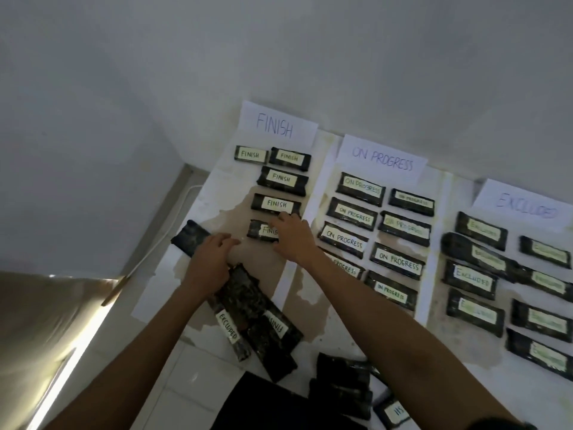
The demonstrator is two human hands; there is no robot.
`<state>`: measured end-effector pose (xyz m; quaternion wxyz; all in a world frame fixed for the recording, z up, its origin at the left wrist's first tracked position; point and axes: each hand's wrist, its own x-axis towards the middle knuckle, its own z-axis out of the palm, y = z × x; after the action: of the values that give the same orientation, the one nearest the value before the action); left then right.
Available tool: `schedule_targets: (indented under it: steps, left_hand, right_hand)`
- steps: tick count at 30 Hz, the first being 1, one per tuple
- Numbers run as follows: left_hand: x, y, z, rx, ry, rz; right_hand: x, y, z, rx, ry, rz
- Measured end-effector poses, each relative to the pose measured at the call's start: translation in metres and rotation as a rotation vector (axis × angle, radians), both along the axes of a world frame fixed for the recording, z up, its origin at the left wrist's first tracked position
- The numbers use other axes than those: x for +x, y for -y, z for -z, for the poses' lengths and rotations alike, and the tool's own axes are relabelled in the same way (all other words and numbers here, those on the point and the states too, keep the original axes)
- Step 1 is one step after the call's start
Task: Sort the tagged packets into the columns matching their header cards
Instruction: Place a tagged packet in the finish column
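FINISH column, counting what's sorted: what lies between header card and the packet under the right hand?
Head view: four FINISH packets, two side by side below the header card, then two singly above the right hand.

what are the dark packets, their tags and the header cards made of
Packets: they seem to be wrapped in dark glossy plastic film, going by the creases and glints.
Header cards: plain white matte paper, hand-lettered in blue.
Tags: probably pale paper strips; whether they sit on or under the film cannot be told.
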<state>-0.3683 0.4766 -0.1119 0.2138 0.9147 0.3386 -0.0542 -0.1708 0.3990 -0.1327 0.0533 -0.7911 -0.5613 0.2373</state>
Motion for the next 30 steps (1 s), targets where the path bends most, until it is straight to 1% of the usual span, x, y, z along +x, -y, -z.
schedule_targets:
  steps: [2, 4, 6, 9, 12, 14, 16, 17, 18, 19, 21, 23, 25, 27, 30]
  left_hand:
    - [-0.011, -0.015, 0.004, 0.067, -0.026, 0.036]
    - [-0.023, -0.03, 0.011, 0.109, -0.099, 0.08]
    - [-0.033, -0.042, 0.016, 0.101, -0.199, 0.128]
    - [-0.04, -0.054, 0.017, 0.128, -0.263, 0.188]
    - [-0.04, -0.06, 0.016, 0.222, -0.24, 0.263]
    - [-0.038, -0.066, 0.021, 0.251, -0.2, 0.279]
    - [-0.038, -0.07, 0.022, 0.231, -0.14, 0.231]
    - [-0.036, -0.074, 0.021, 0.216, -0.078, 0.176]
    - [-0.032, -0.077, 0.017, 0.173, 0.009, 0.089]
    - [-0.027, -0.08, 0.012, 0.072, 0.104, -0.016]
    - [-0.018, -0.085, 0.0, -0.24, 0.267, -0.225]
    - [-0.011, -0.088, -0.012, -0.521, 0.311, -0.345]
    - [-0.006, -0.089, -0.021, -0.724, 0.352, -0.429]
    - [-0.003, -0.088, -0.027, -0.829, 0.363, -0.47]
    - [-0.001, -0.086, -0.029, -0.853, 0.337, -0.475]
  right_hand:
    - [0.001, 0.0, 0.003, -0.004, 0.013, -0.007]
    - [0.002, 0.001, 0.005, -0.008, 0.023, -0.038]
    - [0.001, 0.005, 0.004, -0.005, 0.034, -0.057]
    - [-0.003, 0.011, -0.001, 0.025, 0.06, -0.014]
    - [-0.011, 0.018, -0.006, 0.085, 0.023, 0.02]
    - [-0.018, 0.022, -0.007, 0.114, 0.0, 0.044]
    - [-0.027, 0.024, -0.007, 0.132, -0.002, 0.068]
    - [-0.031, 0.023, -0.008, 0.147, -0.011, 0.086]
    - [-0.033, 0.021, -0.01, 0.167, -0.025, 0.112]
    - [-0.035, 0.018, -0.012, 0.189, -0.04, 0.141]
    - [-0.043, 0.011, -0.016, 0.213, -0.103, 0.202]
    - [-0.05, 0.0, -0.022, 0.261, -0.226, 0.284]
    - [-0.059, -0.013, -0.03, 0.309, -0.38, 0.389]
    - [-0.07, -0.024, -0.042, 0.334, -0.504, 0.481]
    - [-0.083, -0.034, -0.051, 0.341, -0.639, 0.599]
